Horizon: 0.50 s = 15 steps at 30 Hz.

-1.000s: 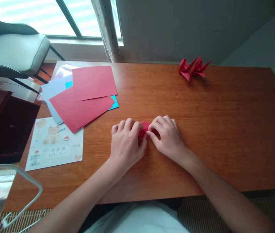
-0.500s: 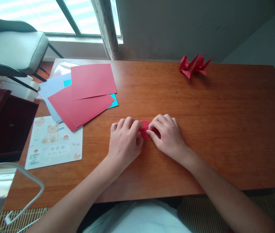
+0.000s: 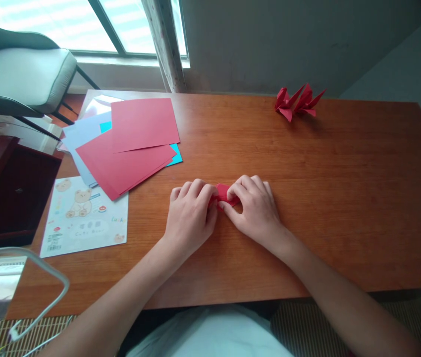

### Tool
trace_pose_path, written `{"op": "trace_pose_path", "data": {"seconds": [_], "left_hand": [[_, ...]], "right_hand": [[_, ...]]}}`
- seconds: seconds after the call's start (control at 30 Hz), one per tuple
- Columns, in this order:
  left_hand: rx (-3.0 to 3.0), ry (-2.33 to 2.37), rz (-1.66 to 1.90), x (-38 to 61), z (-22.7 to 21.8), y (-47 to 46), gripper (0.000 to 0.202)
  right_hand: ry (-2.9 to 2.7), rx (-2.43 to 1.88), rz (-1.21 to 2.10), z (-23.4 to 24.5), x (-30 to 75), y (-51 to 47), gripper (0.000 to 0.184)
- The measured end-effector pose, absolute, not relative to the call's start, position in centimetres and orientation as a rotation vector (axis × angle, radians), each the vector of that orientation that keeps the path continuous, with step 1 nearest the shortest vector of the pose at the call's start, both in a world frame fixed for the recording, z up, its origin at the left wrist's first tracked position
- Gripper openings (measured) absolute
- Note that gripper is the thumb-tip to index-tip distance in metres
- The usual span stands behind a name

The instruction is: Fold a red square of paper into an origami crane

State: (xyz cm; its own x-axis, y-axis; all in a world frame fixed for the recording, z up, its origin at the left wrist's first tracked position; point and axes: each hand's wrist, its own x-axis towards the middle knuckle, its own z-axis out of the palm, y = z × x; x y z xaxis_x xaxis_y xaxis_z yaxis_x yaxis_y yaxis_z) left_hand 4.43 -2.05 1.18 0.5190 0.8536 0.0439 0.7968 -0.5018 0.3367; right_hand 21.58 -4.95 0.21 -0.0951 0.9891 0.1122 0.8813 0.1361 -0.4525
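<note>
A small folded piece of red paper (image 3: 224, 194) lies on the wooden table (image 3: 325, 198), pinched between both hands. My left hand (image 3: 190, 218) has its fingers curled over the paper's left side. My right hand (image 3: 257, 210) grips the paper's right side with fingertips and thumb pressed together. Most of the paper is hidden under the fingers.
A fan of red, blue and pale sheets (image 3: 129, 144) lies at the table's left. A printed bear card (image 3: 84, 218) sits below them. Two red folded paper cranes (image 3: 296, 103) stand at the far edge. A grey chair (image 3: 21, 74) and dark cabinet (image 3: 6, 193) are left of the table.
Both hands have stayed on the red paper with only small finger shifts; the thumbs have drawn closer together over the fold.
</note>
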Motion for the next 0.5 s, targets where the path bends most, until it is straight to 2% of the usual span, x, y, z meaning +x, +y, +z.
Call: {"op": "trace_pose_path", "data": {"seconds": [0.4, 0.5], "left_hand": [[2.525, 1.381, 0.300, 4.4, 0.9, -2.0, 0.011], [2.514, 1.375, 0.311, 4.4, 0.9, -2.1, 0.013]], "right_hand": [[-1.981, -1.746, 0.510, 0.1, 22.4, -5.0, 0.007], [-1.979, -1.719, 0.556, 0.4, 22.8, -5.0, 0.014]]}}
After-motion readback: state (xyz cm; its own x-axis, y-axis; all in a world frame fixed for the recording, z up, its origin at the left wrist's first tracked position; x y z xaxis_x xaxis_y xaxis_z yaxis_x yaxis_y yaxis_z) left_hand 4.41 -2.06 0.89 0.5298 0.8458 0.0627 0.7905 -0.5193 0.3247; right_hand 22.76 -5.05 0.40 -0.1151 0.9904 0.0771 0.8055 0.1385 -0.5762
